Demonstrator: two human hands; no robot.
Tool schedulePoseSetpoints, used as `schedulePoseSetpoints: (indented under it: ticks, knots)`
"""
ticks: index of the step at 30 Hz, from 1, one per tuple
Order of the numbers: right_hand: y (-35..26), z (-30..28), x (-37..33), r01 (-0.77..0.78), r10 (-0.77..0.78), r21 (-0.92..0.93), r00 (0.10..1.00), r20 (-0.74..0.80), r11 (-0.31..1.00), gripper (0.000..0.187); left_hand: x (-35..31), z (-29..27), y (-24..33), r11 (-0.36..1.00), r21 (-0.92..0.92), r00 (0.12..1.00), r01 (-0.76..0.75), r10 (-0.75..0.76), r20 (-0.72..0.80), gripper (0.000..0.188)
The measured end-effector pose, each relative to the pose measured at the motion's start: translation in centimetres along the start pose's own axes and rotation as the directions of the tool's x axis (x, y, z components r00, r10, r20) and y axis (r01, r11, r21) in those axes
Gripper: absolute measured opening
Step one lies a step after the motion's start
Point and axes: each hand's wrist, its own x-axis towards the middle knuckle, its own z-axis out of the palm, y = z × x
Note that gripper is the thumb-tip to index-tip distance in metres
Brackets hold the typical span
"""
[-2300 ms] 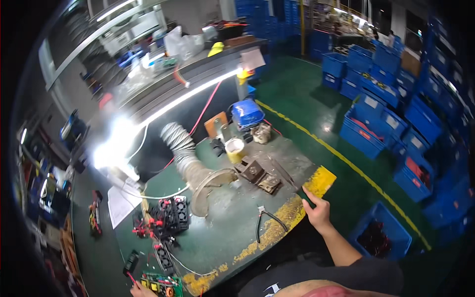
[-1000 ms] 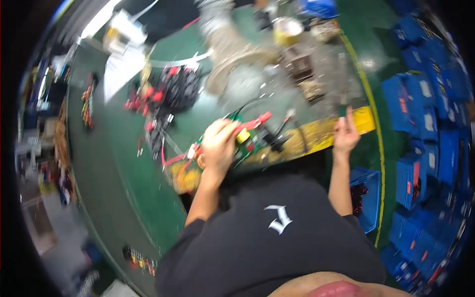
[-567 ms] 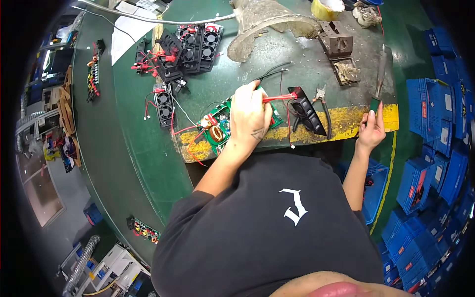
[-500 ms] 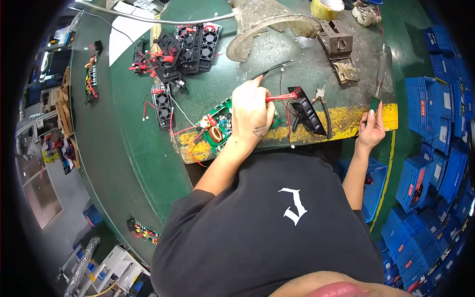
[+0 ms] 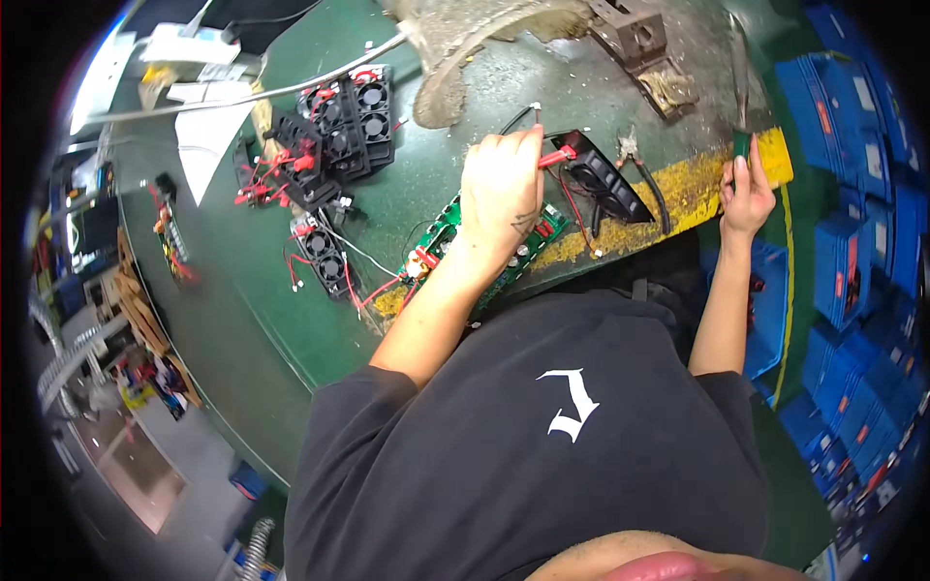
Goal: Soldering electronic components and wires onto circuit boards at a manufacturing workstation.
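Observation:
My left hand (image 5: 499, 194) is closed above a green circuit board (image 5: 441, 232), back of the hand up and fingertips mostly hidden. A short red wire bundle (image 5: 556, 157) runs from its fingers to a black fan panel (image 5: 605, 179), which stands tilted beside the board. Just beyond the knuckles a black wire (image 5: 515, 118) pokes out. At the table's right corner, my right hand (image 5: 747, 197) grips the green handle of a soldering iron (image 5: 741, 82), its long metal shaft pointing away from me. Pliers (image 5: 647, 179) with dark handles lie between the fan panel and my right hand.
Black fan units (image 5: 354, 121) with red wires cluster at the left, and a smaller fan pair (image 5: 325, 254) lies nearer. A rusty metal bracket (image 5: 635, 44) and a crusted metal hood (image 5: 455, 58) occupy the back. Blue crates (image 5: 843, 242) are stacked along the right.
The head view has shifted and turned, moving the whole scene. My left hand stays over the board by the red wires; my right hand still holds the soldering iron.

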Motion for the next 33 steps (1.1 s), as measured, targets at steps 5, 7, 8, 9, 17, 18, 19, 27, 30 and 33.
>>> schedulePoseSetpoints:
  ticks: [5,7,8,9,17,18,19,27,30,33]
  knots:
    - [0.3,0.2,0.0,0.013,-0.013,0.044,1.0,-0.007,0.999,0.049,0.2,1.4,-0.5,0.994,0.102,0.996,-0.024,0.032,-0.078,0.036]
    - [0.2,0.1,-0.1,0.013,-0.013,0.035,1.0,0.003,0.999,0.048,0.1,1.3,-0.3,1.0,0.023,0.996,-0.002,0.004,-0.09,0.04]
    - [0.2,-0.1,-0.1,0.017,-0.017,0.04,1.0,-0.004,0.999,0.048,0.1,1.1,-0.1,0.999,-0.032,0.995,-0.004,0.001,-0.099,0.03]
    - [0.2,-0.1,-0.3,0.017,-0.017,0.042,1.0,-0.006,0.999,0.048,0.0,1.2,-0.1,1.0,-0.025,0.995,-0.005,0.002,-0.099,0.03]
    - [0.4,0.3,0.0,0.018,-0.023,0.073,0.998,0.066,0.997,0.048,0.3,1.6,0.3,0.981,0.011,0.966,0.195,-0.19,-0.175,0.029]
    - [0.5,0.4,-0.1,0.026,-0.031,0.08,0.998,0.063,0.996,0.048,0.3,1.7,0.3,0.973,0.009,0.956,0.231,-0.225,-0.19,0.031]
    - [0.6,0.2,0.0,0.029,-0.036,0.091,0.996,0.082,0.995,0.048,0.3,2.0,0.2,0.97,0.02,0.951,0.243,-0.234,-0.204,0.031]
    - [0.2,-0.6,0.6,-0.008,-0.024,0.124,0.968,0.249,0.992,0.049,0.8,1.7,-0.5,0.962,0.075,0.939,0.262,-0.236,-0.251,0.04]
    - [-0.4,-1.0,0.4,-0.066,0.022,0.151,0.961,0.275,0.986,0.046,1.1,0.6,-0.6,0.955,0.016,0.946,0.296,-0.291,-0.142,0.04]
    - [-0.1,-1.1,0.6,-0.057,0.017,0.127,0.956,0.292,0.99,0.046,1.8,-0.7,0.1,0.86,-0.145,0.872,0.49,-0.479,0.101,0.035]
